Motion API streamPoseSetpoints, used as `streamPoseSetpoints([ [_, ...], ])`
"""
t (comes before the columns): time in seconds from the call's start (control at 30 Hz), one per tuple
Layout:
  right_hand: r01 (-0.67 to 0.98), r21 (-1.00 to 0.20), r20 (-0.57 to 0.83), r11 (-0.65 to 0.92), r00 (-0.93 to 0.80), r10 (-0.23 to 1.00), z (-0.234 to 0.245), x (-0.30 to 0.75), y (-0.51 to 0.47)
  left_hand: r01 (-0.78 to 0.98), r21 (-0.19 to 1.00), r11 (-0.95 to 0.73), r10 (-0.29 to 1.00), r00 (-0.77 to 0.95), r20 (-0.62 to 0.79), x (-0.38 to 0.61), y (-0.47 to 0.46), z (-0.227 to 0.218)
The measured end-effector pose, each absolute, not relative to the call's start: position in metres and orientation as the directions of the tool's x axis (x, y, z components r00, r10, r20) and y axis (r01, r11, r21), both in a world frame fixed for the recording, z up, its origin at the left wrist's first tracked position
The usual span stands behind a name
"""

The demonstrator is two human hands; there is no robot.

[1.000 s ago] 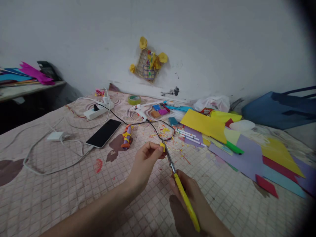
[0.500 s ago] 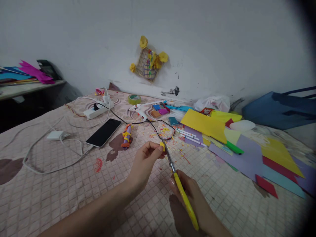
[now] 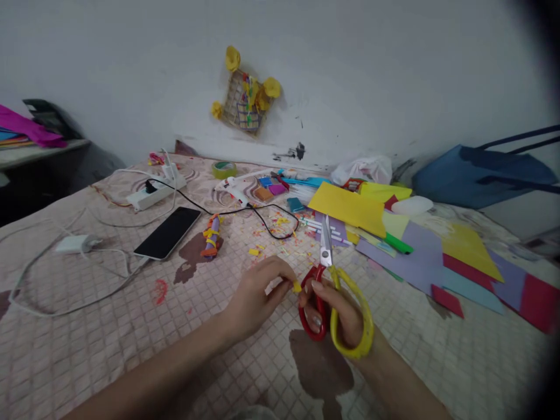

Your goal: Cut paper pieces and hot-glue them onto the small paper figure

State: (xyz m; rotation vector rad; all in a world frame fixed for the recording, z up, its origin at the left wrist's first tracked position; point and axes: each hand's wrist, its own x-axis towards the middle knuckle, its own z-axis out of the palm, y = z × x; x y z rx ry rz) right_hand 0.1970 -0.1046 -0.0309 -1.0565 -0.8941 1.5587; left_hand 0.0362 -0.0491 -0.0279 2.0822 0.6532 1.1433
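Between the fingertips of my left hand (image 3: 262, 294) is a small yellow paper piece (image 3: 297, 286). My right hand (image 3: 339, 306) has its fingers in the handles of a pair of scissors (image 3: 325, 256), one handle red and the other yellow. The blades point away from me, nearly together. My right fingertips are close beside the yellow piece; whether they touch it I cannot tell. Beyond my hands, tiny paper scraps (image 3: 280, 220) are scattered on the tablecloth, and a purple roll (image 3: 212, 236) with yellow and orange strips lies to the left.
Left lie a phone (image 3: 168, 233) on a cable, a charger (image 3: 76, 243) and a power strip (image 3: 155, 192). A glue gun (image 3: 234, 191) and green tape roll (image 3: 224, 170) sit at the back. Coloured paper sheets (image 3: 420, 256) cover the right, near a blue bag (image 3: 464, 175).
The scissors have left the yellow piece and turned upright, so both handles show. My left hand has come nearer me. A yellow bit now lies on the cloth. The view has shifted right.
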Motion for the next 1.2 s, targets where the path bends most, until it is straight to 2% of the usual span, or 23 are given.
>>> streamPoseSetpoints([
  [0.13,-0.327,-0.923,-0.195,-0.202,-0.055,0.979,-0.029,0.196,-0.105,0.121,0.482,-0.868,0.447,0.612,0.653,0.034,-0.046,-0.039],
  [0.2,-0.331,-0.926,-0.185,-0.180,-0.017,0.983,-0.029,0.194,-0.105,0.106,0.462,-0.881,0.420,0.625,0.658,0.034,-0.047,-0.040],
  [0.23,-0.323,-0.930,-0.181,-0.173,-0.003,0.983,-0.029,0.194,-0.105,0.110,0.502,-0.858,0.456,0.612,0.646,0.034,-0.048,-0.039],
  [0.3,-0.280,-0.947,-0.173,-0.157,0.034,0.984,-0.031,0.194,-0.105,0.144,0.668,-0.730,0.621,0.547,0.561,0.037,-0.052,-0.034],
  [0.37,-0.203,-0.969,-0.162,-0.140,0.093,0.982,-0.034,0.195,-0.105,0.145,0.864,-0.483,0.789,0.500,0.358,0.041,-0.056,-0.030],
  [0.4,-0.152,-0.978,-0.161,-0.141,0.126,0.979,-0.035,0.196,-0.104,0.119,0.931,-0.345,0.828,0.506,0.243,0.043,-0.058,-0.028],
  [0.47,-0.038,-0.989,-0.149,-0.144,0.178,0.973,-0.035,0.197,-0.104,0.052,0.990,-0.129,0.836,0.543,0.080,0.046,-0.059,-0.029],
  [0.53,0.080,-0.986,-0.128,-0.144,0.182,0.975,-0.033,0.197,-0.105,0.014,1.000,-0.024,0.830,0.558,0.012,0.047,-0.058,-0.032],
  [0.63,0.199,-0.971,-0.102,-0.134,0.166,0.981,-0.028,0.196,-0.106,0.020,1.000,0.024,0.834,0.551,-0.031,0.045,-0.054,-0.036],
  [0.83,0.316,-0.945,-0.030,-0.087,0.179,0.983,-0.021,0.195,-0.106,0.148,0.989,-0.009,0.805,0.588,-0.081,0.042,-0.052,-0.032],
  [0.9,0.363,-0.929,-0.004,-0.072,0.185,0.983,-0.019,0.195,-0.105,0.134,0.991,0.000,0.808,0.583,-0.079,0.043,-0.053,-0.032],
  [1.07,0.360,-0.932,0.044,-0.040,0.222,0.974,-0.022,0.194,-0.103,-0.015,0.985,0.174,0.771,0.624,-0.127,0.046,-0.053,-0.038],
  [1.2,0.288,-0.956,0.017,-0.055,0.240,0.971,-0.025,0.193,-0.104,-0.014,0.961,0.276,0.749,0.629,-0.206,0.046,-0.050,-0.040],
])
